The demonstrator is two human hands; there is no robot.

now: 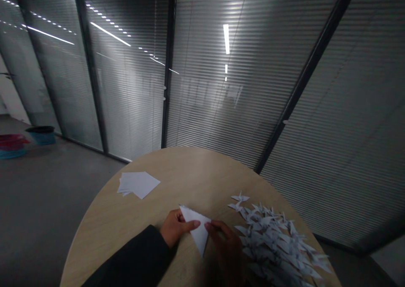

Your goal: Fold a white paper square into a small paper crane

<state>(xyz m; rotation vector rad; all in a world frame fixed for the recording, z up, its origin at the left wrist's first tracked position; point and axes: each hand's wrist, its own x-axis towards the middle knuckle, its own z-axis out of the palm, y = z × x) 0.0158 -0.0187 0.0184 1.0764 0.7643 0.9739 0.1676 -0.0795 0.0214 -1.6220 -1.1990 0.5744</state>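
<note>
A white sheet of paper folded into a triangle (200,236) is held between both hands, one point toward me. My left hand (176,228) grips its left side, thumb lying on top and fingers underneath. On the right edge, my right hand (226,240) pinches the paper between thumb and fingers; its lower part is dark. Close to my right hand lies a heap of white folded paper cranes (275,236), several of them overlapping. Farther off to the left rests a small fanned stack of white paper sheets (141,183).
The round wooden table (190,164) has its far edge near a glass partition with blinds (215,110). On the grey floor at the left stand a blue bin with a dark liner (43,136) and another with a red liner (12,146).
</note>
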